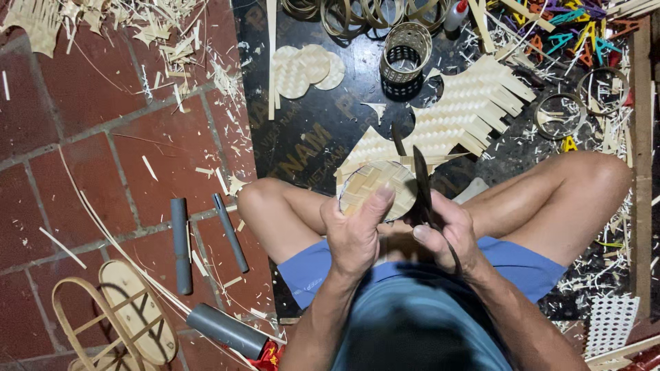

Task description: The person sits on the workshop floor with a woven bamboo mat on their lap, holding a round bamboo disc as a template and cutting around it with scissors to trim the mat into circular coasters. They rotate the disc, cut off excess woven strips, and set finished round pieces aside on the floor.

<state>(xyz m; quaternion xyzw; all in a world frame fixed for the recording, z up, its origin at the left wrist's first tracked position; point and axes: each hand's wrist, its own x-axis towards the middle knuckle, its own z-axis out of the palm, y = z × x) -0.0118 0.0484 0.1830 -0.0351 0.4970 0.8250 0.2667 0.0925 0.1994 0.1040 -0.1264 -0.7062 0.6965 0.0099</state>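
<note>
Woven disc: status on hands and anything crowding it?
Left hand grips the round woven disc, thumb across its face. Right hand holds dark scissors at the disc's right edge. Woven mat lies just beyond.

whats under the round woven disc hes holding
Below the round woven disc lie a square woven mat and the black sheet. The left hand grips its near edge, the right hand holds scissors. The disc's underside is hidden.

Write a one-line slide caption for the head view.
Seated cross-legged, a person holds a round woven bamboo disc in the left hand while the right hand works dark scissors along its edge.
</note>
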